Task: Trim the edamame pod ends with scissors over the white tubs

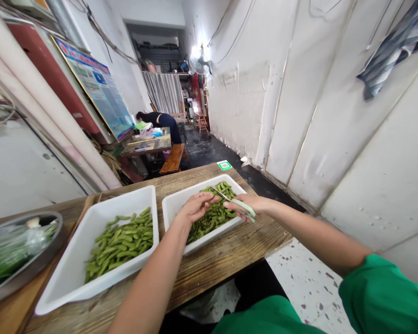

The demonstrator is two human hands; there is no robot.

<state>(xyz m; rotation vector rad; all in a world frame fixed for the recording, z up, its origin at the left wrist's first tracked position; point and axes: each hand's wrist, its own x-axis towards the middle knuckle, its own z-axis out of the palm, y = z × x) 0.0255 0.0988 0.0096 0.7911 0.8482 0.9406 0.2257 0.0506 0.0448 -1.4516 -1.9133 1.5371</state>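
My right hand (pixel 249 204) grips a pair of scissors (pixel 242 206) with pale green handles, its blades pointing up and left. Close to the blades, my left hand (pixel 198 207) has its fingers curled together in a pinch; whatever is between them is too small to make out. Both hands are above the right white tray (pixel 174 200), which holds a heap of green bean pods (pixel 212 220). To the left, a second white tray (pixel 69 283) contains more green pods (pixel 125 243).
Both trays rest on a wooden table (pixel 202 271). A metal basin (pixel 52 232) with bagged greens stands at the far left. A green QR card (pixel 224 165) lies at the back edge. Farther off, a person (pixel 167 123) bends over another table near a bench (pixel 173 158).
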